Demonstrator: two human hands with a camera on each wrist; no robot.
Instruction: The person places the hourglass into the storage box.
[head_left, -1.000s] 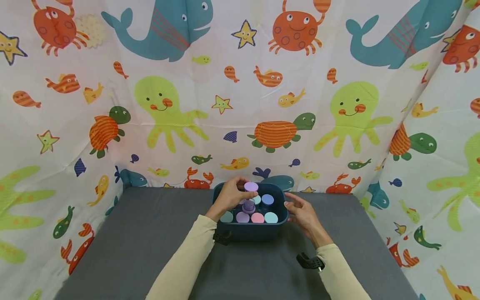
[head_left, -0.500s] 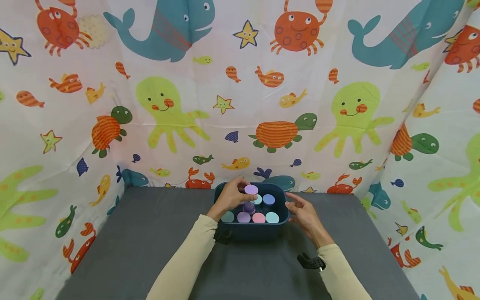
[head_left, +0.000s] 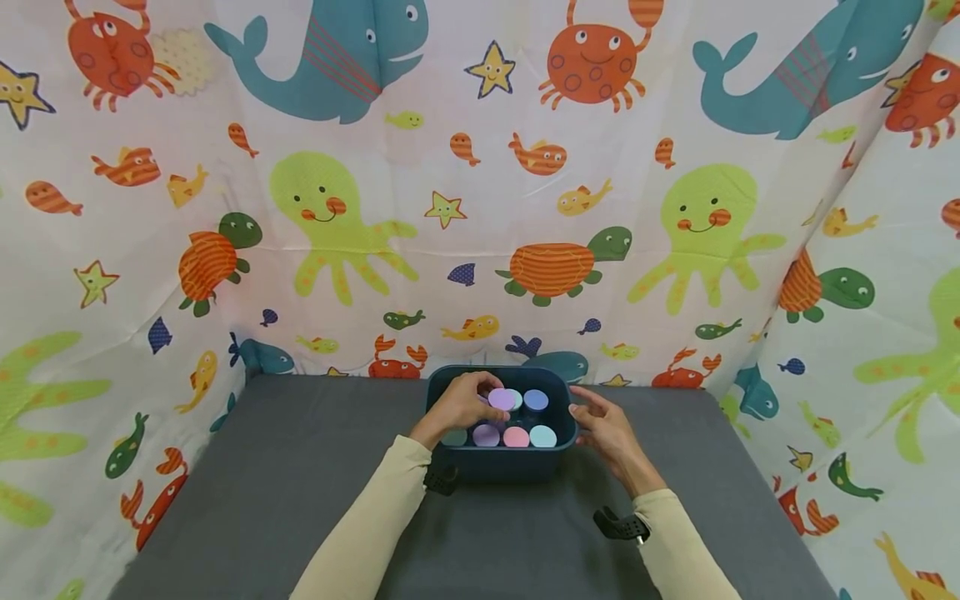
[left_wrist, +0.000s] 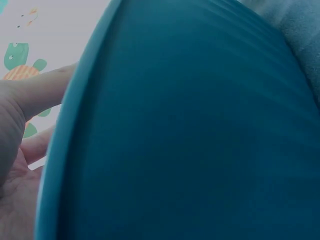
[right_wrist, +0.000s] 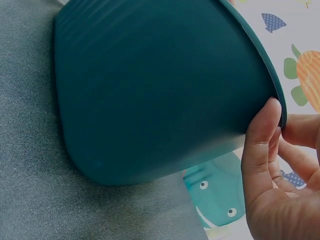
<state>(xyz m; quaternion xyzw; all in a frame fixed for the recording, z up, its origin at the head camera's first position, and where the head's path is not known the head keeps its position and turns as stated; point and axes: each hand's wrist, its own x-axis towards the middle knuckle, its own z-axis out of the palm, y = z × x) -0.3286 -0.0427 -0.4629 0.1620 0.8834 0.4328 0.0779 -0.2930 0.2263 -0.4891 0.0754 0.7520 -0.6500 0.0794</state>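
Note:
A dark blue plastic bin (head_left: pixel 495 467) stands on the grey tabletop. Reaching in over its left side, my left hand (head_left: pixel 461 404) holds a small tub with a flat light purple lid (head_left: pixel 501 400); its body is hidden. In the left wrist view the bin wall (left_wrist: pixel 190 130) covers most of the left hand (left_wrist: pixel 17 120). My right hand (head_left: pixel 611 433) is at the bin's right rim, and the right wrist view has its fingers (right_wrist: pixel 262 145) pinching that rim. Inside the bin, lids show in purple (head_left: pixel 486 435), pink (head_left: pixel 516 437), pale aqua (head_left: pixel 542 436) and blue (head_left: pixel 536 401).
Grey cloth (head_left: pixel 315 483) covers the table on both sides of the bin. A curtain (head_left: pixel 465 225) printed with sea animals hangs close behind the table and along its sides.
My left hand has lowered the purple-lidded tub deeper into the bin. A dark purple rounded piece seen below the hand earlier is now mostly hidden. The right hand stays at the rim.

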